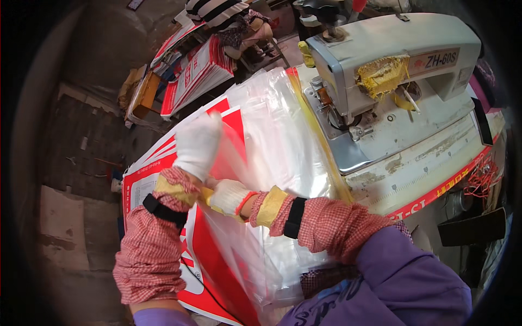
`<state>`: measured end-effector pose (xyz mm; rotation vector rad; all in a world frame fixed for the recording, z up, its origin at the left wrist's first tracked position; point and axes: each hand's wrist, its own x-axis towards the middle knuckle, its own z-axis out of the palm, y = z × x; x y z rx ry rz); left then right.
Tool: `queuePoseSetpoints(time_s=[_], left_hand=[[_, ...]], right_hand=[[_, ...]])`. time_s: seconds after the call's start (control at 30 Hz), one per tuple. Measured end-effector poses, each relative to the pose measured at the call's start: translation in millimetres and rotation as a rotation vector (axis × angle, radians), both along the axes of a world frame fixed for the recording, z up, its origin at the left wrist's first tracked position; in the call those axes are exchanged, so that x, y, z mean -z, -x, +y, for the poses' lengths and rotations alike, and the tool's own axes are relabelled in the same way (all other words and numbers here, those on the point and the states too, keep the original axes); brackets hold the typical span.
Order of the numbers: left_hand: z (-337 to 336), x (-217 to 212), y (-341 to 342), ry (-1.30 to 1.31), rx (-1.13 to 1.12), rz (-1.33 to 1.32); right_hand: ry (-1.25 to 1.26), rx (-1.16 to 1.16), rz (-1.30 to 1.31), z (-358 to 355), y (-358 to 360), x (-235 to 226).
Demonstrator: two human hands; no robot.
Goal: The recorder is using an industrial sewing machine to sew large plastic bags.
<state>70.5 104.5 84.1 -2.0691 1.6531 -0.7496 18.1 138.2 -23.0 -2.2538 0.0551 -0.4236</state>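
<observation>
My left hand (199, 145), in a white glove, is over a stack of red and white printed bags (220, 261). Motion smears it, and its fingers are hard to make out. Just below and to the right is my right hand (231, 196), in a white glove with yellow on it and a red cuff. Its fingers look curled closed at the edge of the bags; what they grip is hidden. Clear plastic liners (283, 130) extend from the printed bags toward the sewing machine (391, 60). Between my hands and the liners, a blurred layer of plastic looks raised.
The sewing machine's bed (391, 157) borders the liners on the right. At the back left, another stack of printed bags (198, 70) lies near a person in a striped top (217, 11). A dark tray (472, 228) and tangled red threads (483, 176) are at the right.
</observation>
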Motion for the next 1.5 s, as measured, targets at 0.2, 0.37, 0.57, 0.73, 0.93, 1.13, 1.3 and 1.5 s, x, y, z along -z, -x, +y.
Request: queuePoseSetpoints(time_s=[0.2,0.37,0.57,0.73,0.93,1.13,1.3,1.5], left_hand=[[-15.8,38.7,-62.0,0.042,-0.063,-0.035],[-14.5,-85.6,-32.4,0.090,-0.087,-0.258],[-40.4,-189.1,40.8,0.001,0.032,-0.498],[-10.8,-214.3,59.3,0.040,0.029,-0.473],[-10.7,-201.0,81.0,-0.042,-0.061,-0.436],[-22.6,-185.4,93.2,-0.051,-0.046,-0.409],[-26.4,-182.3,99.1,-0.092,-0.045,-0.456],[-16.2,-177.3,107.7,-0.135,-0.088,-0.491]], right_hand=[[-0.399,-0.042,0.250,8.7,37.7,-29.4],[-0.039,-0.415,0.108,96.9,70.3,-26.9],[-0.154,-0.304,-0.095,131.2,150.0,-13.0],[-0.565,-0.067,-0.155,37.9,277.1,39.8],[-1.090,0.298,-0.204,26.1,287.7,8.4],[0.149,1.091,-0.317,-27.9,295.1,-11.7],[-0.405,0.617,-0.209,-12.9,298.1,-26.3],[-1.110,0.263,0.070,0.1,283.1,-30.5]])
